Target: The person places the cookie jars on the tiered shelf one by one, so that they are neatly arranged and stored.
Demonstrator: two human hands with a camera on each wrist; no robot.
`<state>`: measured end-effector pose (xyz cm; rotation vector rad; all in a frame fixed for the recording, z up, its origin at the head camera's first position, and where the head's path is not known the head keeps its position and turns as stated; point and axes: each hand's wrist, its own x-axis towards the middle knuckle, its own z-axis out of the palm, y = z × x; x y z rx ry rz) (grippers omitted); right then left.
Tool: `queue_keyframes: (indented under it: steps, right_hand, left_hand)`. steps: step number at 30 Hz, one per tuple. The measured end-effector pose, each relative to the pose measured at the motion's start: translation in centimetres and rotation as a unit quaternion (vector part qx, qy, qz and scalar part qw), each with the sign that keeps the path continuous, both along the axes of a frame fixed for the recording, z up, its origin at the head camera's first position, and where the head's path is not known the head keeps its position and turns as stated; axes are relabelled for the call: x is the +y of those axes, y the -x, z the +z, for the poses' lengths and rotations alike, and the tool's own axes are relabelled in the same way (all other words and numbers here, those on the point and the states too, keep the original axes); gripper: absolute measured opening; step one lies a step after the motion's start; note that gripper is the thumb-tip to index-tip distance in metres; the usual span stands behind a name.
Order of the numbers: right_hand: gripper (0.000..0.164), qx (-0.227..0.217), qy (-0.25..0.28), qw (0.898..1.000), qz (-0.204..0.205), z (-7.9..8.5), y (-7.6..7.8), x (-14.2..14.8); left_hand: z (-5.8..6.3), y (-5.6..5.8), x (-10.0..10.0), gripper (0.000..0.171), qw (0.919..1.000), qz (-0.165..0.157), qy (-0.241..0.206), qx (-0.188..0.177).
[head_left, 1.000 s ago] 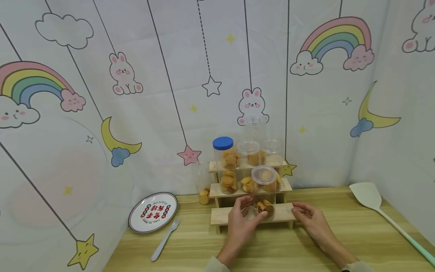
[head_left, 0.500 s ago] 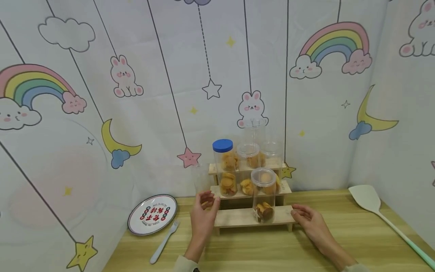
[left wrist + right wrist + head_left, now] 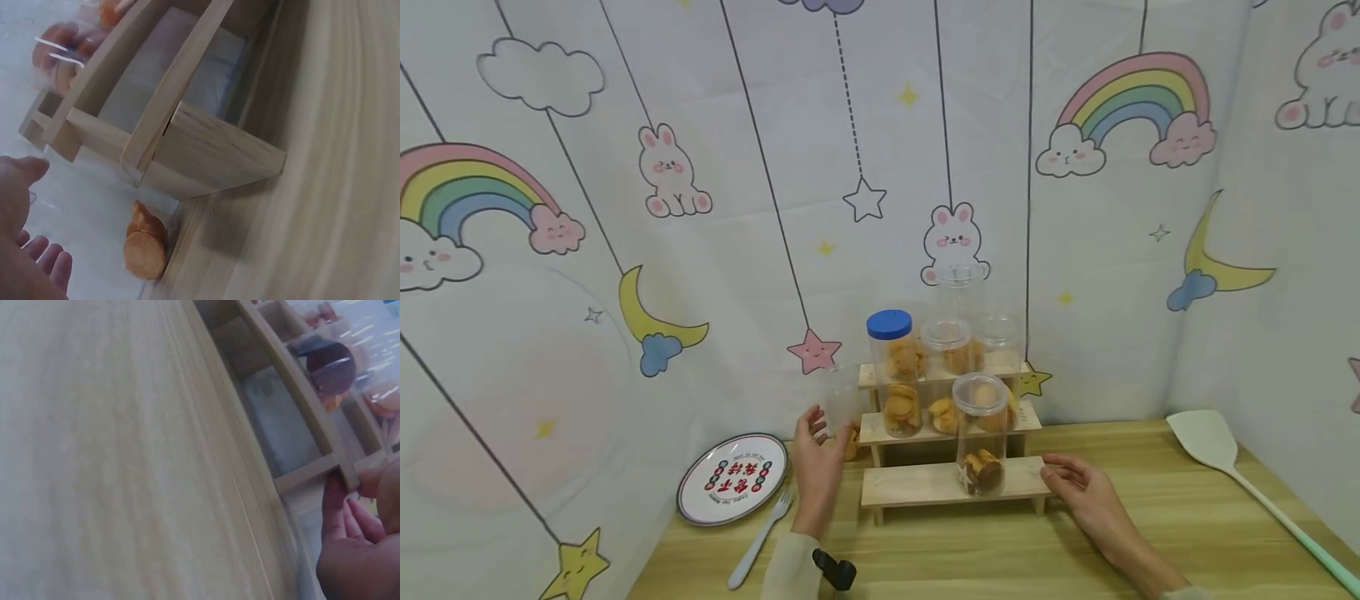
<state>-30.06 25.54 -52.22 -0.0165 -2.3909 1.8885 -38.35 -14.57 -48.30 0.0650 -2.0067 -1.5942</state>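
Observation:
My left hand (image 3: pixel 818 467) reaches, fingers apart, towards a clear jar (image 3: pixel 841 398) of cookies on the table left of the three-step wooden display rack (image 3: pixel 910 485). In the left wrist view, the cookies (image 3: pixel 145 251) show beside the rack's end, with a gap from the hand. Thumb and fingers of my right hand (image 3: pixel 1088 493) pinch the right end of the lowest step; the right wrist view shows this grip around the board (image 3: pixel 325 434). A lidded clear jar (image 3: pixel 982 433) with dark and light cookies stands upright on that step.
A blue-lidded jar (image 3: pixel 891 358) and several clear jars occupy the upper steps. Left lie a printed plate (image 3: pixel 733 479), leaning on the wall, and a pale fork (image 3: pixel 762 540). A long-handled spatula (image 3: pixel 1206 440) lies along the right side. A patterned cloth hangs behind.
My left hand has moved from the jar on the lowest step leftwards, past the rack's left end, to the jar on the table. My right hand has stayed at the rack's right end.

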Motion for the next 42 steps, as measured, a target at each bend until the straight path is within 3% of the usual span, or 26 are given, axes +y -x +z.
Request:
queue_keyframes:
  steps: [4,11,20,29,36,42]
  right_hand:
    - [0.057,0.003,0.007,1.0,0.0,-0.2,0.0,-0.3]
    - [0.054,0.003,0.003,1.0,0.005,-0.3,0.1,-0.6]
    - [0.056,0.004,0.007,1.0,0.007,-0.3,0.2,-0.7]
    - [0.056,0.0,0.007,1.0,0.004,-0.1,0.1,-0.7]
    - [0.057,0.004,0.006,1.0,0.002,-0.2,0.2,-0.4]
    - [0.056,0.005,0.005,1.0,-0.002,-0.2,0.0,0.0]
  left_hand:
    - [-0.3,1.0,-0.2,0.077,0.9996,-0.009,0.005,-0.025]
    - [-0.4,2.2,-0.3,0.072,0.9995,0.013,0.026,-0.009]
    - [-0.5,2.4,-0.8,0.069,0.9997,0.005,0.022,-0.01]
    - [-0.3,0.9,-1.5,0.074,0.9985,-0.006,0.054,0.009]
    - [0.3,-0.8,-2.8,0.078,0.9947,-0.038,0.069,0.067]
    - [0.6,-1.9,-3.4,0.074,0.9915,-0.079,0.07,0.075]
